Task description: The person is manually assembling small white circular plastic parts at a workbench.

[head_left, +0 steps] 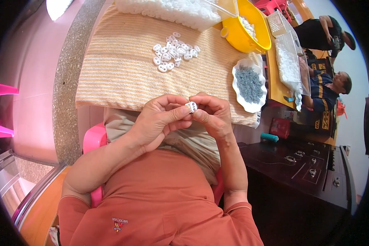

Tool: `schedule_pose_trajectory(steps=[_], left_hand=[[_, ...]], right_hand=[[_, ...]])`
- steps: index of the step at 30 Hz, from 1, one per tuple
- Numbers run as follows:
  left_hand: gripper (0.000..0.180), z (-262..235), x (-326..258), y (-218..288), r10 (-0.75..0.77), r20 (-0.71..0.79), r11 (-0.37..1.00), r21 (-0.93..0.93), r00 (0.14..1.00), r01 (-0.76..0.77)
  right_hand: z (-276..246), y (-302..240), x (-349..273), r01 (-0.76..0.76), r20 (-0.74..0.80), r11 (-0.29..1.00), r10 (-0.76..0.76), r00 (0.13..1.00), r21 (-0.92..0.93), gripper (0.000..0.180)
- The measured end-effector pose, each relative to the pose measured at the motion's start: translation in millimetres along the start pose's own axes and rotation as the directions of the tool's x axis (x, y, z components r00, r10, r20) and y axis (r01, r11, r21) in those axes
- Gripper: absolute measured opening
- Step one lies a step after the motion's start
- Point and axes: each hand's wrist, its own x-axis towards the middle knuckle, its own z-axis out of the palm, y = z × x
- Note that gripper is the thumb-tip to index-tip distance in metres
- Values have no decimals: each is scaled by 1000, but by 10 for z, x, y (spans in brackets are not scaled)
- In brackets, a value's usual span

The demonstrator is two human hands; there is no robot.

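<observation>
A small white two-hole plastic piece (192, 107) is held between my two hands, in front of my body at the near edge of the towel-covered table. My left hand (164, 115) is closed, its thumb and fingers pinching the piece from the left. From the other side, my right hand (212, 114) grips the same piece between thumb and forefinger. Farther off lies a loose heap of similar white oval pieces (172, 51) on the striped towel (123, 61). On the right, a white scalloped dish (255, 107) holds many tiny grey parts, too small to make out.
A clear plastic bin (228, 9) full of white pieces stands at the far edge, beside a yellow bowl (237, 43). Beyond it is a white basket (278, 23). Another person (324, 88) sits at the right, and a second person (322, 33) stands behind. A pink stool (2, 110) is left.
</observation>
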Motion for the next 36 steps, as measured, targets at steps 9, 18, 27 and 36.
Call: schedule_pose_trajectory(steps=[9, 18, 27, 36], left_hand=[[13, 3, -21, 23, -19, 94, 1000, 4, 995, 19], [10, -2, -53, -36, 21, 111, 1000, 0, 994, -21], [9, 4, -71, -73, 59, 129, 998, 26, 990, -63], [8, -57, 22, -75, 39, 102, 998, 47, 994, -44]], right_hand=[[20, 13, 18, 102, 53, 995, -101, 994, -18, 28], [104, -57, -9, 124, 83, 990, -118, 990, -67, 28], [229, -114, -49, 166, 31, 981, -163, 986, -102, 28], [161, -154, 5, 92, 1, 984, -93, 996, -152, 19]])
